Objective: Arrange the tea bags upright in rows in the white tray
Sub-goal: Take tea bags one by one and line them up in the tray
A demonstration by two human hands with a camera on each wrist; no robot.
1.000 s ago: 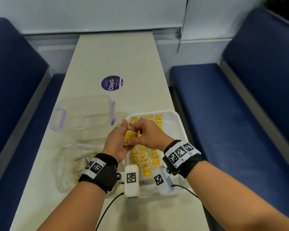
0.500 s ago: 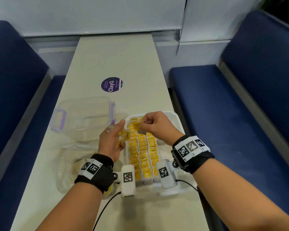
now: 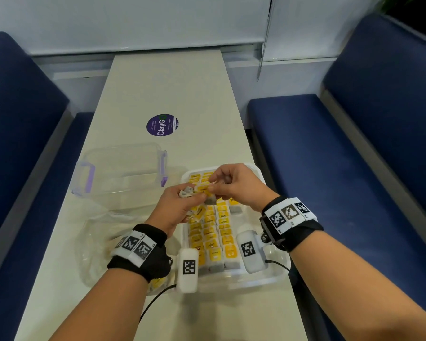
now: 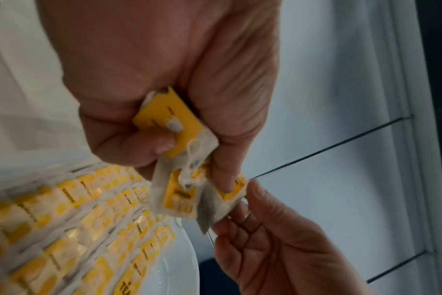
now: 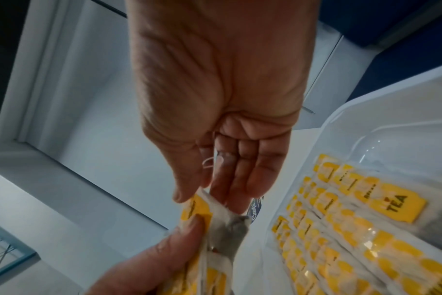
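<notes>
Nearest me, the shallow white plastic tray (image 3: 258,283) sits on the long pale table (image 3: 172,89), holding rows of upright yellow-tagged paper tea bags (image 3: 210,236) that fill its left and middle part. Above those rows my left hand (image 3: 176,206) is curled round a small bunch of loose yellow-tagged tea bags (image 4: 187,179), thumb pressed on top. My right hand (image 3: 239,185) meets it just beyond, thumb and fingertips (image 5: 236,199) pinching the edge of one tea bag (image 5: 230,223) at the end of that bunch. Left of the tray lies a crumpled clear plastic bag (image 3: 96,242). Farther on stands a clear plastic box with purple latches (image 3: 121,168), then a round purple sticker (image 3: 162,125) on the tabletop.
</notes>
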